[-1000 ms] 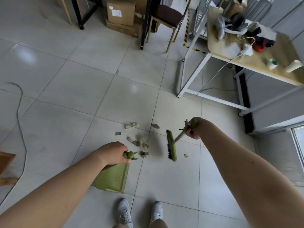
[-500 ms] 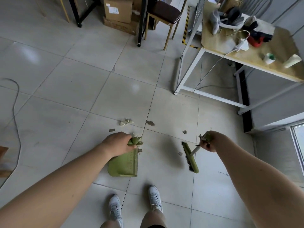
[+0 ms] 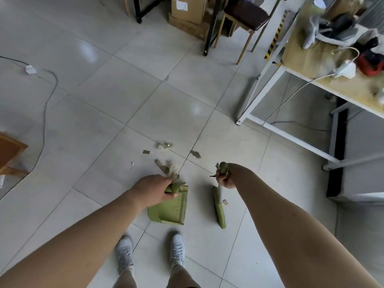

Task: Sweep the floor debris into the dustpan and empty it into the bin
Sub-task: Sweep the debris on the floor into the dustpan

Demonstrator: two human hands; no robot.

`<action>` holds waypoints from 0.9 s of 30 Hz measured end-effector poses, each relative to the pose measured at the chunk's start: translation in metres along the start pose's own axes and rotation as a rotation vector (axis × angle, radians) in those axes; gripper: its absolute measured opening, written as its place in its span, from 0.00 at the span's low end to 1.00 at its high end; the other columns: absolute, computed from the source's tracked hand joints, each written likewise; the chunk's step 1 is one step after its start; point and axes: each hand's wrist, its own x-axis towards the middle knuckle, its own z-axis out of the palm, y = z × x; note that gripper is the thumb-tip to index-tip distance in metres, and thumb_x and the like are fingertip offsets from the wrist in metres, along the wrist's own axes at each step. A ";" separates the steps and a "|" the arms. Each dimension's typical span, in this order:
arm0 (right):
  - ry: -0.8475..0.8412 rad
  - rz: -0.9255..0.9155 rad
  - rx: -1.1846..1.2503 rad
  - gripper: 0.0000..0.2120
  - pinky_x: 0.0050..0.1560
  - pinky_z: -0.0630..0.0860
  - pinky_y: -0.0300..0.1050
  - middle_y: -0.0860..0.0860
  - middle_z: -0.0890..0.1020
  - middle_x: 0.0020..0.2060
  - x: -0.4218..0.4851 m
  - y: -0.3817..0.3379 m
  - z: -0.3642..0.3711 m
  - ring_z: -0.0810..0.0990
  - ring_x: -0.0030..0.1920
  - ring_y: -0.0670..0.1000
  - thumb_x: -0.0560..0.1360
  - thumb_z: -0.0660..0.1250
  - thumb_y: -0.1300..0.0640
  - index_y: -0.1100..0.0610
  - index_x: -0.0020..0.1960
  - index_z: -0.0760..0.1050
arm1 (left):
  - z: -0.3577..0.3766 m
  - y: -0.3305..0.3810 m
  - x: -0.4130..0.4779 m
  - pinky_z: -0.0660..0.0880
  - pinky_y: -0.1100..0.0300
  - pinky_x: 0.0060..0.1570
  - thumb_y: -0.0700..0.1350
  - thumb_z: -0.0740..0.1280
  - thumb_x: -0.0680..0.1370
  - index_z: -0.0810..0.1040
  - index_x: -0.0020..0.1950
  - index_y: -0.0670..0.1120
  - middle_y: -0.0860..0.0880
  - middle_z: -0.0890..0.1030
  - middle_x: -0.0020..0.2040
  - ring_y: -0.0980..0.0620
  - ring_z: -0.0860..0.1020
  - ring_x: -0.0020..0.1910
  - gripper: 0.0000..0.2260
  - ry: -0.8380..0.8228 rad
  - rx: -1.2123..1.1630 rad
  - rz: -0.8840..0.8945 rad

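Observation:
My left hand (image 3: 154,189) grips the handle of a green dustpan (image 3: 169,210), which rests on the tiled floor just ahead of my feet. My right hand (image 3: 225,176) holds the top of a green broom's handle; the broom head (image 3: 219,209) stands on the floor to the right of the dustpan, a small gap apart. Several brown and pale paper scraps (image 3: 165,168) lie just beyond the dustpan, with more debris (image 3: 164,145) farther out and one small scrap (image 3: 225,202) beside the broom head. No bin is in view.
A white-framed table (image 3: 268,84) with a wooden top, cluttered with gear, stands at the right. A chair (image 3: 243,15) and cardboard boxes (image 3: 188,13) sit at the back. A cable (image 3: 44,96) trails over the floor at the left, near a wooden piece (image 3: 9,150).
The broom head has swung in from the right and now stands closer to the dustpan. The dustpan has stayed by my feet, and my view has tilted.

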 end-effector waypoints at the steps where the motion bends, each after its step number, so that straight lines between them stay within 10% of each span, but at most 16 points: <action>1: -0.021 0.000 -0.008 0.16 0.15 0.63 0.29 0.55 0.73 0.18 -0.003 -0.005 0.015 0.74 0.16 0.50 0.76 0.50 0.65 0.59 0.33 0.72 | 0.004 -0.002 -0.003 0.66 0.59 0.37 0.64 0.62 0.75 0.74 0.52 0.52 0.50 0.80 0.46 0.48 0.79 0.47 0.17 0.012 -0.007 -0.011; 6: -0.182 0.017 -0.026 0.08 0.13 0.62 0.30 0.54 0.74 0.24 -0.032 -0.027 0.079 0.73 0.15 0.50 0.58 0.58 0.66 0.58 0.36 0.70 | 0.010 -0.021 -0.021 0.61 0.62 0.29 0.64 0.62 0.74 0.73 0.48 0.54 0.56 0.74 0.36 0.53 0.74 0.36 0.14 0.071 -0.057 -0.068; 27: 0.273 -0.009 -0.089 0.16 0.16 0.71 0.37 0.55 0.73 0.22 -0.020 -0.051 -0.087 0.72 0.15 0.52 0.79 0.52 0.63 0.62 0.34 0.69 | -0.006 -0.035 -0.009 0.67 0.59 0.38 0.63 0.62 0.75 0.75 0.50 0.49 0.52 0.77 0.43 0.51 0.75 0.42 0.17 -0.078 0.132 -0.026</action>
